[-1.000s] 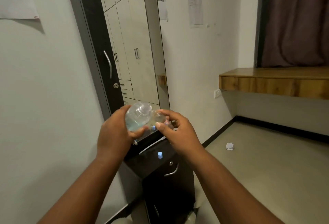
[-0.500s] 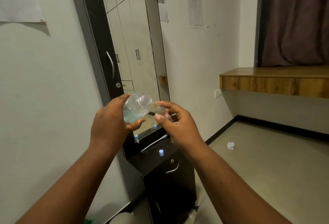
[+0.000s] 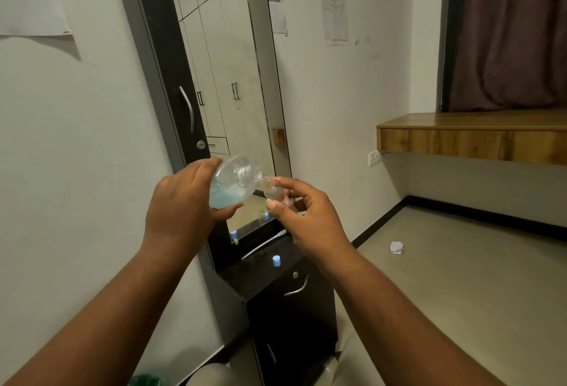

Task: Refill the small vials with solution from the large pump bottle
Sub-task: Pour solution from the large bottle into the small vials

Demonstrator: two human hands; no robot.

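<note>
My left hand (image 3: 179, 204) grips the large clear bottle (image 3: 233, 181), which has no pump on it and is tilted to the right with pale blue solution pooled in its lower side. Its open neck meets the mouth of a small clear vial (image 3: 276, 194) with a red-marked label, which my right hand (image 3: 310, 220) pinches between thumb and fingers. A small blue cap (image 3: 276, 261) stands on the black cabinet top (image 3: 254, 275) below the hands.
A tall mirror (image 3: 233, 79) in a dark frame rises behind the cabinet, whose drawer has a metal handle (image 3: 297, 289). A white cable (image 3: 264, 243) lies on the top. A wooden shelf (image 3: 472, 137) juts out at right; crumpled paper (image 3: 396, 247) lies on the floor.
Both hands have risen slightly with the bottle and vial. The bottle has tipped further, bringing its neck onto the vial's mouth.
</note>
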